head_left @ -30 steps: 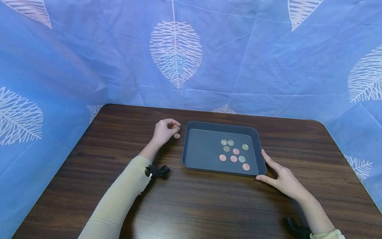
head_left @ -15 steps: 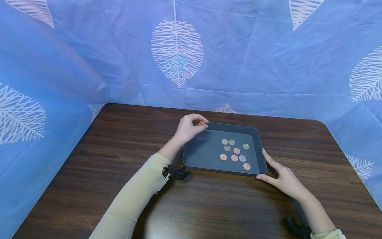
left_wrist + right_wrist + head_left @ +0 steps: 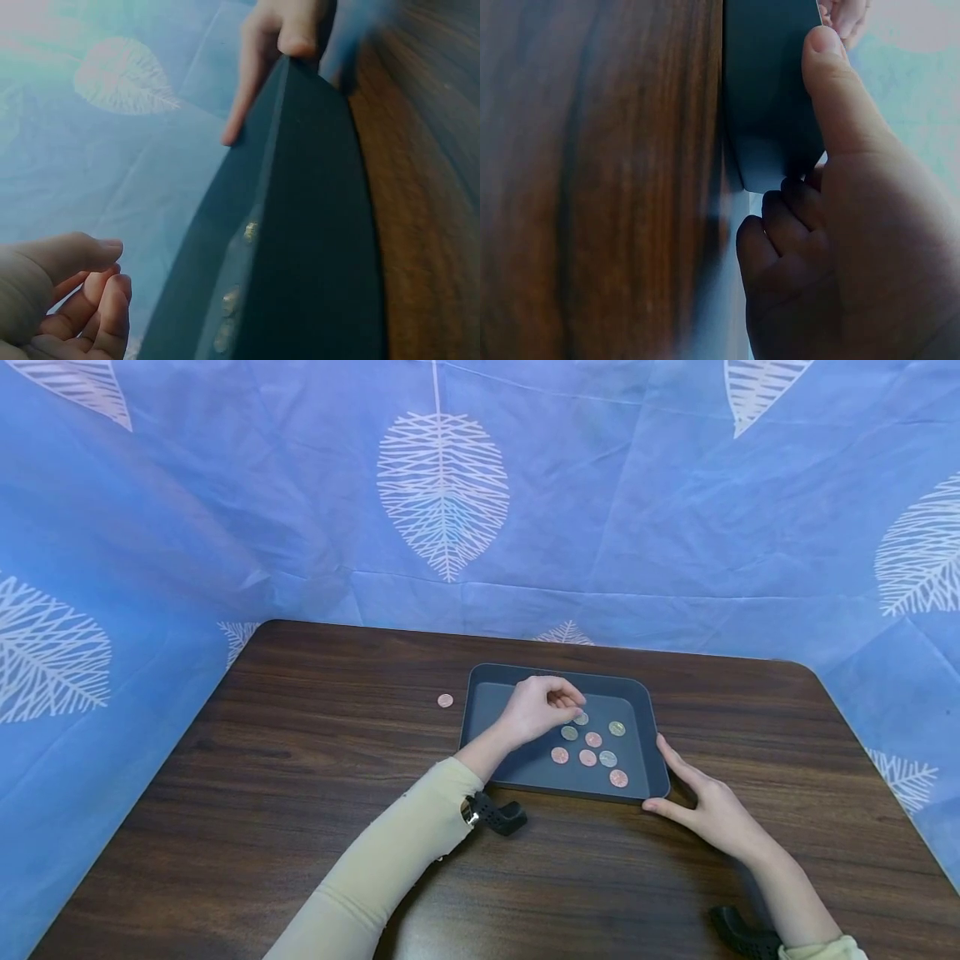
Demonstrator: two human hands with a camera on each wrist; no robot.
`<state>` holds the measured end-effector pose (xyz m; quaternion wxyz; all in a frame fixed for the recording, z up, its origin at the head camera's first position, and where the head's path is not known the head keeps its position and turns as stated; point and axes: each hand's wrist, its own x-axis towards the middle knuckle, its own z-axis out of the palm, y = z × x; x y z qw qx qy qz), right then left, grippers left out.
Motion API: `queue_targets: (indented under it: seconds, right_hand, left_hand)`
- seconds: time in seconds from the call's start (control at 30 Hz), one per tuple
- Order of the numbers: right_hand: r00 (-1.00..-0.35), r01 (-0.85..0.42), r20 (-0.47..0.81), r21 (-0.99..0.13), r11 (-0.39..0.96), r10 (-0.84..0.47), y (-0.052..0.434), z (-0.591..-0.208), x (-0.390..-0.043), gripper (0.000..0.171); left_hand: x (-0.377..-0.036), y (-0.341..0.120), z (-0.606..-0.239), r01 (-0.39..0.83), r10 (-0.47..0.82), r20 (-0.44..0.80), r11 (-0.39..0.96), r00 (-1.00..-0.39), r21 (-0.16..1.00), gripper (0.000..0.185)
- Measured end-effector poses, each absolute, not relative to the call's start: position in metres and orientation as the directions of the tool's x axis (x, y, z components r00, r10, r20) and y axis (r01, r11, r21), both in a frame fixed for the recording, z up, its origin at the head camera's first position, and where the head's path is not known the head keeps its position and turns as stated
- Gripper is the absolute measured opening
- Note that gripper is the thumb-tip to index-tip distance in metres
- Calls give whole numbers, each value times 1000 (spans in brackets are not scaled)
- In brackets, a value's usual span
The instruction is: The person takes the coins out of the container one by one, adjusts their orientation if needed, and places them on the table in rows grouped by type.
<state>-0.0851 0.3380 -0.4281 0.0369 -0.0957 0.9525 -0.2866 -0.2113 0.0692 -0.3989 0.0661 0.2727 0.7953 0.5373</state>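
A shallow dark grey tray lies on the table with several coins in it, some coppery like the coin, some silvery or yellowish like the coin. My left hand is over the tray, its thumb and index fingertips close together just above a silvery coin. In the left wrist view, nothing shows between the left hand's thumb and curled fingers. My right hand grips the tray's near right corner, thumb on the front wall and index finger along the right side.
One coppery coin lies on the brown wooden table, left of the tray. A blue cloth with white leaf prints hangs behind the table. Black straps are at both wrists.
My left hand has moved right, from beside the coppery coin on the table to over the coins in the tray. My right hand stays at the tray's corner.
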Motion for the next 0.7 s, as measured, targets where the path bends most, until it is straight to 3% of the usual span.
queue_targets:
  seconds: [0.27,0.7]
  right_hand:
    - [-978,-168,-8,-554,815,-207,338,-427,-85,94]
    - [-979,-159,-15,-555,816,-201,339,-431,-86,93]
  left_hand:
    - [-210,72,-416,307,515,109,316,-850,898,7]
    - [-210,68,-423,207,598,-40,339,-801,918,18]
